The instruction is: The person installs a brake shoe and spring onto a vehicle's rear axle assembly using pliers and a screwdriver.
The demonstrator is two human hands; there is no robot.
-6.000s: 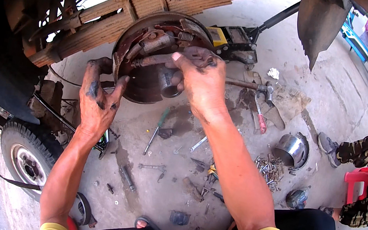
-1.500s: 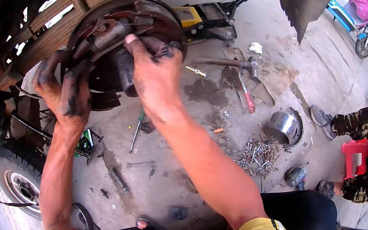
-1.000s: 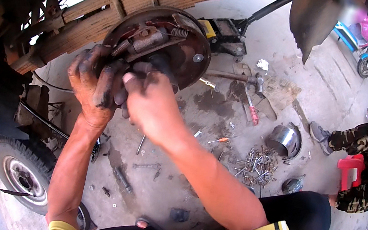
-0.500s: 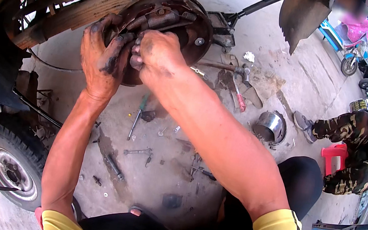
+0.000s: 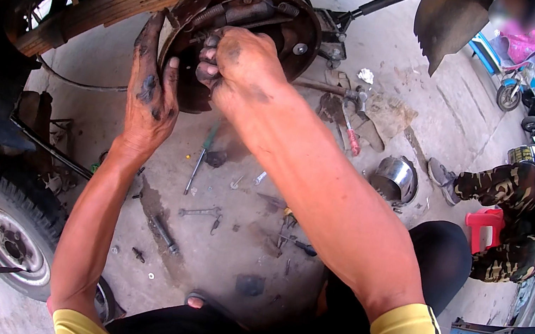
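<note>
From the head view: has the left hand [image 5: 154,79] open at the left rim of a rusty round brake plate [image 5: 302,33], with thumb and fingers parted either side of the edge. Bends the right hand [image 5: 243,59] over the face of the plate, fingers curled inward; cannot tell whether gripping anything. Shows the plate at upper middle, just below a leaf spring [image 5: 108,14], with a coil spring [image 5: 288,9] near its top. Strews over the concrete floor [image 5: 215,258] a green-handled screwdriver [image 5: 197,165], a wrench [image 5: 201,212] and, farther right, a hammer [image 5: 328,88], a red-handled tool [image 5: 352,143] and a shiny metal drum [image 5: 399,169]. Includes a wheel [image 5: 12,236] at lower left and, at right, a red stool [image 5: 480,217] beside a person in camouflage trousers [image 5: 493,187].
</note>
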